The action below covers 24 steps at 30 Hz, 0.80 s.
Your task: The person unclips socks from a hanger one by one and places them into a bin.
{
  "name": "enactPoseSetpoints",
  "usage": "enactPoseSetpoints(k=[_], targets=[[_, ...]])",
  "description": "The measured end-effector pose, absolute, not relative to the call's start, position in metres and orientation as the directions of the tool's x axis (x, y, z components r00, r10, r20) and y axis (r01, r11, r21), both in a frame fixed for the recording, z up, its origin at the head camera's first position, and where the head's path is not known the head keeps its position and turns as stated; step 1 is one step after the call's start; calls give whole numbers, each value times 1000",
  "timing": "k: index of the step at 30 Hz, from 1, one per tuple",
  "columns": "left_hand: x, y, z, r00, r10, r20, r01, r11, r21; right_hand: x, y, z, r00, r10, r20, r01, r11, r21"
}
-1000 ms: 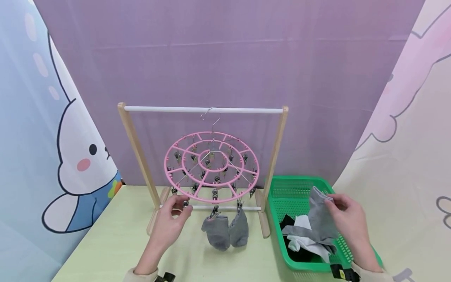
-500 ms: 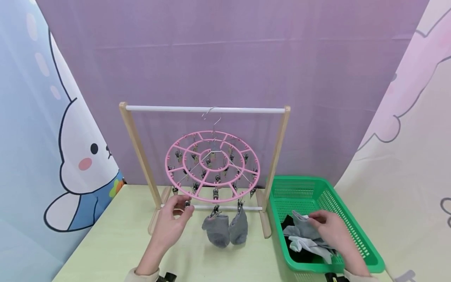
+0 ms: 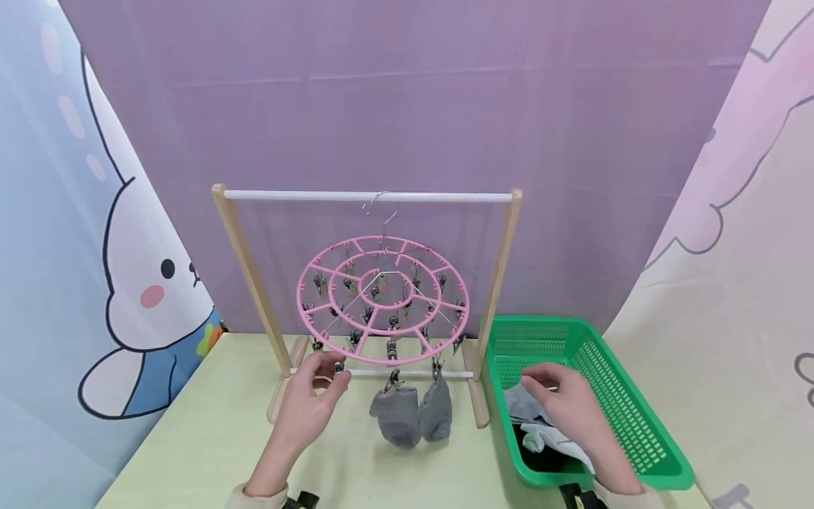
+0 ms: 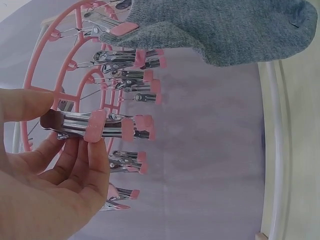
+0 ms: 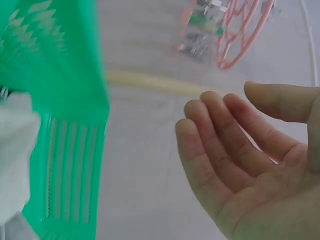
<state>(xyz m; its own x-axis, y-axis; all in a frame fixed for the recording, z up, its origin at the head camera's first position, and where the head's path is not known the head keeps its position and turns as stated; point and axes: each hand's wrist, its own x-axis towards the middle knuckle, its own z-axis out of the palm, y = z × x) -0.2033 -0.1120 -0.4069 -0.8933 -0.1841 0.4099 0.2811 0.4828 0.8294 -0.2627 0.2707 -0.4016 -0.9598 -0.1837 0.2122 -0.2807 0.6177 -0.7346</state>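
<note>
My left hand (image 3: pixel 308 403) pinches a metal clip (image 4: pixel 82 125) with pink tips at the near left edge of the round pink hanger (image 3: pixel 299 297). The thumb lies on one side of the clip and the fingers on the other. Two grey socks, one (image 3: pixel 398 418) beside another (image 3: pixel 437 411), hang from clips at the hanger's front. My right hand (image 3: pixel 566 403) is over the green basket (image 3: pixel 658 452), its fingers loosely bent with nothing between them in the right wrist view. Below it lie a grey sock (image 3: pixel 521 404) and a pale grey one (image 3: pixel 555 441), partly hidden by the hand.
A wooden rack (image 3: pixel 499 283) with a white top bar (image 3: pixel 299 195) carries the hanger by a metal hook. Several other clips dangle under its rings. Black cloth (image 3: pixel 540 461) shows low in the basket. A purple curtain (image 3: pixel 407 99) stands behind the table (image 3: pixel 191 438).
My right hand lowered the grey sock into the basket, let go and moved left. The hanging socks shifted slightly to the right. My left hand stays at its clip.
</note>
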Motion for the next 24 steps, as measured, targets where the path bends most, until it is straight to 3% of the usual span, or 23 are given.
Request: enactPoseSetpoints(k=[14,24], targets=[[-204,-114,-404,-900,-175,400,274,487,829,-244,206,-394,-943,-232,238,-306,330,-893],[-205,-113,-406,-896,-161,413,299,470,831,-234,167,-400,-901,-310,303,-389,268,-882]])
